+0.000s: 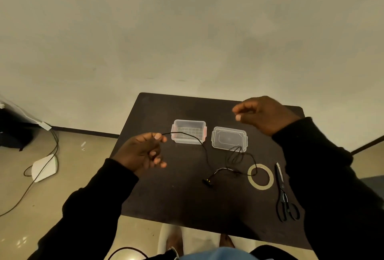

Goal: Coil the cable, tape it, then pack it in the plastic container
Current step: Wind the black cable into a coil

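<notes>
Coiling barely begun: the left hand [143, 151] pinches one end of the cable [204, 151], which trails uncoiled across the surface [166, 197]. Right hand [264, 114] is raised with fingers curled; contents indeterminate. Taping pending; plastic container [188, 131] open, empty.

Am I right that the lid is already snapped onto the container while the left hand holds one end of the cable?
Not quite. The head view shows the lid lying on the table to the right of the open container, not snapped on. The rest holds: the left hand pinches one end of the cable.
</notes>
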